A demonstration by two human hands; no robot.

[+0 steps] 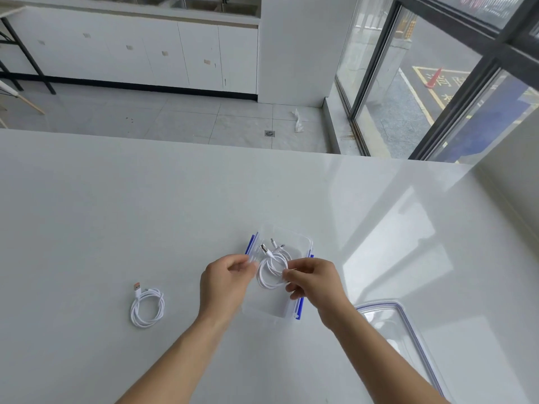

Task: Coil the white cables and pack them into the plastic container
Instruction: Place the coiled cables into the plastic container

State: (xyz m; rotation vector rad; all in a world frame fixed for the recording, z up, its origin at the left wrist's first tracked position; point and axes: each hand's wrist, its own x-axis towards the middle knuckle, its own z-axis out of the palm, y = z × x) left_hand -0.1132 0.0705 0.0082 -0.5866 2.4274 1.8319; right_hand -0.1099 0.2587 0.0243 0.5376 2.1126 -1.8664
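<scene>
Both left hand (226, 279) and right hand (313, 279) pinch a smooth white coil (269, 287) over the clear container (308, 242).

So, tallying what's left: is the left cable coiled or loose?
Coiled: the left cable lies in round loops on the table.

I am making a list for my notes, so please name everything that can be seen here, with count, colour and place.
table: one, white, fills the lower view
container: one, clear with blue clips, open, middle of the table
lid: one, clear with a blue edge, on the table at the right
held cable: one, white, coiled, over the container
loose cable: one, white, coiled, on the table at the left
cabinets: a row, white, far wall
window: one, dark frame, right
left hand: at the coil's left side, grip blurred
right hand: pinches the held cable
</scene>
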